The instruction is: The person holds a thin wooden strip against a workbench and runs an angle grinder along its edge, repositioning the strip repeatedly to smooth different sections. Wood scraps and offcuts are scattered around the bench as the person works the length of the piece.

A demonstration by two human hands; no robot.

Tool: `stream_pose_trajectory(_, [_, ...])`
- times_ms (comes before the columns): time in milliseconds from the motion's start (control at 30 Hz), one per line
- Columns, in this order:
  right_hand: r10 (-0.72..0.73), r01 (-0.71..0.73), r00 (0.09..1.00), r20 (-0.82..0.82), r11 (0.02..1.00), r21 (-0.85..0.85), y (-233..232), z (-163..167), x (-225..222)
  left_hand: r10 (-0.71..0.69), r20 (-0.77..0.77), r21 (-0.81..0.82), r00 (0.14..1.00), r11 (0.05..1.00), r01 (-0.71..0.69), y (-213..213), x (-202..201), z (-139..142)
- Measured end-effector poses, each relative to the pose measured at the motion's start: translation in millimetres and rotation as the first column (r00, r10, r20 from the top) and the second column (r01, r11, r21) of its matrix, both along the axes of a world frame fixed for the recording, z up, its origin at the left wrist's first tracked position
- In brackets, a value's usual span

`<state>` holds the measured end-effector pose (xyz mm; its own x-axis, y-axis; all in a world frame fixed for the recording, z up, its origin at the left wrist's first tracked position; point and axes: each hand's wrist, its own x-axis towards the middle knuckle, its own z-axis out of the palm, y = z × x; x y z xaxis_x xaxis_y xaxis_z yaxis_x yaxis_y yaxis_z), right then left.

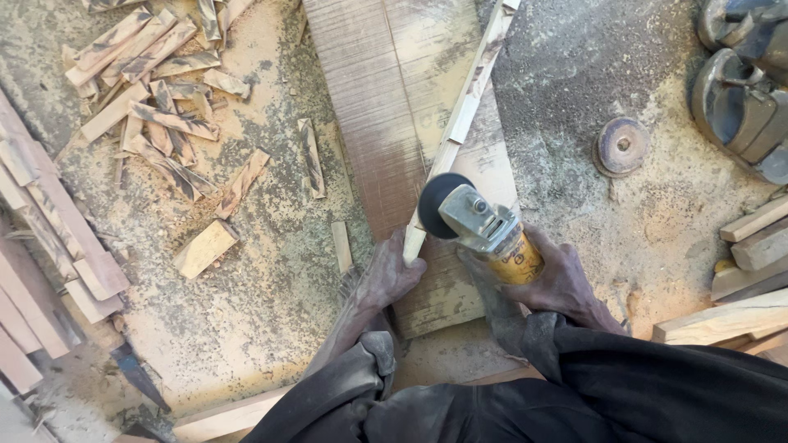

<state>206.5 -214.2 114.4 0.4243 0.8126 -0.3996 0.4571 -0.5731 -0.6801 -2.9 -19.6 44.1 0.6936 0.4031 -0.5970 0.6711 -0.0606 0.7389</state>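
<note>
My left hand [388,275] grips the near end of a long thin wooden strip [460,123] that runs away from me over a wide plank [377,107]. My right hand [558,279] holds a yellow-bodied angle grinder [484,230] by its barrel. Its dark disc [435,205] sits against the strip's edge just beyond my left fingers. Both hands and my dark sleeves are coated in sawdust.
Sawdust covers the floor. A heap of wood offcuts [156,90] lies at far left, and planks [41,262] are stacked along the left edge. A loose worn disc [621,146] lies right of the plank. Other power tools [743,90] and timber pieces [751,262] sit at right.
</note>
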Motion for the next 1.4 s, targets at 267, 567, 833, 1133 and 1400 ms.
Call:
stream_pose_trajectory(267, [-0.091, 0.095, 0.993, 0.072, 0.994, -0.057, -4.6, -5.2, 4.2, 0.038, 0.022, 0.074, 0.999, 0.996, -0.039, -3.0, 0.1, -8.4])
stream_pose_trajectory(567, [-0.102, 0.104, 0.994, 0.027, 0.992, -0.076, 3.9, 1.8, 0.3, 0.053, 0.098, 0.068, 0.994, 0.996, -0.059, -1.5, -5.8, -20.2])
stream_pose_trajectory(833, [-0.043, 0.04, 0.999, -0.029, 0.994, -0.099, 0.7, -2.8, 0.5, 0.041, 0.025, -0.039, 0.999, 0.998, -0.04, -9.4, -11.0, -40.8])
stream_pose_trajectory(1133, [0.009, -0.011, 1.0, 0.022, 0.998, 0.066, 11.6, -25.1, 26.9, 0.062, -0.052, -0.134, 0.997, 0.989, -0.068, -1.7, -11.5, -27.3])
stream_pose_trajectory(1400, [0.011, -0.011, 1.0, -0.028, 1.0, -0.011, 11.6, -4.9, 8.5, -0.006, -0.269, -0.224, 0.963, 0.973, -0.056, -8.0, -19.3, -25.8])
